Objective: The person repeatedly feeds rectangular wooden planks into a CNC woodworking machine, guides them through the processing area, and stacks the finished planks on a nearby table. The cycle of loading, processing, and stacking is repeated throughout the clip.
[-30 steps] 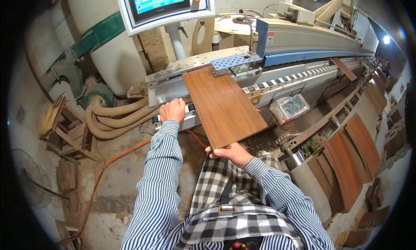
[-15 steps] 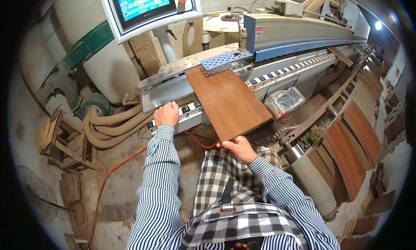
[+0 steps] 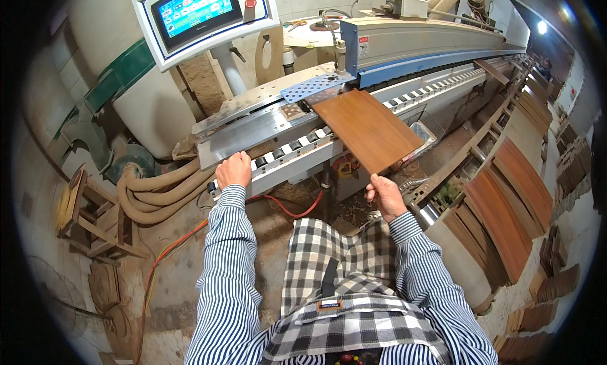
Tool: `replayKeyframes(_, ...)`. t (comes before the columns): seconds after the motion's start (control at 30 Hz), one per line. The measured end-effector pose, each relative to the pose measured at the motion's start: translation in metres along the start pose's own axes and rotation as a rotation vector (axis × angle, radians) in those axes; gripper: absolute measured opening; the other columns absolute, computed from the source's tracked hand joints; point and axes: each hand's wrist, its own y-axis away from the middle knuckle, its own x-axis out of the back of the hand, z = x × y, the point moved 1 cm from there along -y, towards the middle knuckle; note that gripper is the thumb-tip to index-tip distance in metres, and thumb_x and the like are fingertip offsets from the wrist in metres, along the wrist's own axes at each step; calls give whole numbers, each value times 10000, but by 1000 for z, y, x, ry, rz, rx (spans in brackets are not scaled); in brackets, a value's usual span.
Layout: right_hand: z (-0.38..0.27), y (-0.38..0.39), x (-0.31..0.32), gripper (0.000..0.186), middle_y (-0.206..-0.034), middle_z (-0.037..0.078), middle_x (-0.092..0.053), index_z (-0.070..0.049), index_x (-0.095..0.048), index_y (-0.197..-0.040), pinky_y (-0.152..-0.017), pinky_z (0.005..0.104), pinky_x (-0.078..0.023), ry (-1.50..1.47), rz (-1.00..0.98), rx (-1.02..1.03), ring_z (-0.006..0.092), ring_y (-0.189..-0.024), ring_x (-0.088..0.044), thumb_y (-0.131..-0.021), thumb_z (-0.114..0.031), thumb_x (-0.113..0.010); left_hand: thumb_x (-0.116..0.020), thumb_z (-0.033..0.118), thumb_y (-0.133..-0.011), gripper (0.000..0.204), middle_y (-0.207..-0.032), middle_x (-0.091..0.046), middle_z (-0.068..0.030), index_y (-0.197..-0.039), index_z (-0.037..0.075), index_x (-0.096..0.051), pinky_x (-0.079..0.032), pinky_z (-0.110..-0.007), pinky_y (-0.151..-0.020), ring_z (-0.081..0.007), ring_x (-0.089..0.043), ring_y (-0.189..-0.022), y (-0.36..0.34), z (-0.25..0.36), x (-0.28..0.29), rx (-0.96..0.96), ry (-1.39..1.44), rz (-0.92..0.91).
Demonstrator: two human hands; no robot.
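Observation:
A brown wood-grain panel [image 3: 370,128] lies flat on the roller track [image 3: 297,151] of a long machine. Its far end is by the blue housing [image 3: 417,46] and a perforated plate [image 3: 316,85]. My right hand [image 3: 382,195] grips the panel's near corner from below the edge. My left hand [image 3: 232,170] rests on the front edge of the track, left of the panel and apart from it, holding nothing. A steel infeed table [image 3: 253,126] lies just beyond my left hand.
A touch-screen control panel [image 3: 202,14] hangs above the infeed. Tan dust hoses [image 3: 155,191] and an orange cable [image 3: 177,242] lie on the floor at left, beside a wooden stool [image 3: 82,210]. Stacks of brown panels [image 3: 506,207] stand at right.
The panel has slid right along the rollers toward the blue housing, away from my left hand. My right hand followed it at the near corner. My left hand stayed on the track.

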Motion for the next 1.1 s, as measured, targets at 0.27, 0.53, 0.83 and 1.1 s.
replayKeyframes(0.27, -18, 8, 50, 351, -623, 15, -575, -51, -576, -823, -555, 230, -452, -76, 183, 62, 105, -563, -537, -886, -395, -545, -336, 373, -876, 462, -861, -639, -187, -827, 58, -671, -462, -469, -746, -385, -608, -818, -7, 0, -14, -20, -35, -81)
replayKeyframes(0.53, 12, 190, 202, 439, -700, 39, -604, -35, -574, -959, -571, 241, -468, -344, 716, 149, 124, -625, -566, -872, -462, -529, -329, 404, -882, 473, -901, -623, -214, -913, 51, -642, -439, -509, -729, -412, -582, -844, -8, -1, -9, -48, -74, -91)
replayKeyframes(0.83, -42, 355, 309, 534, -755, 31, -588, -82, -558, -924, -615, 276, -484, -357, 1543, 392, 121, -653, -556, -752, -585, -614, -329, 400, -892, 461, -883, -629, -207, -925, 66, -645, -441, -513, -712, -413, -582, -815, -7, 0, -9, -41, -120, -90)
replayKeyframes(1.1, -29, 367, 327, 173, -770, 31, -590, -103, -558, -907, -630, 331, -525, -423, 1128, 509, 170, -686, -590, -800, -202, -651, -342, 389, -882, 454, -913, -622, -214, -906, 50, -643, -439, -509, -738, -413, -579, -846, -8, 4, -12, -40, -60, -92)
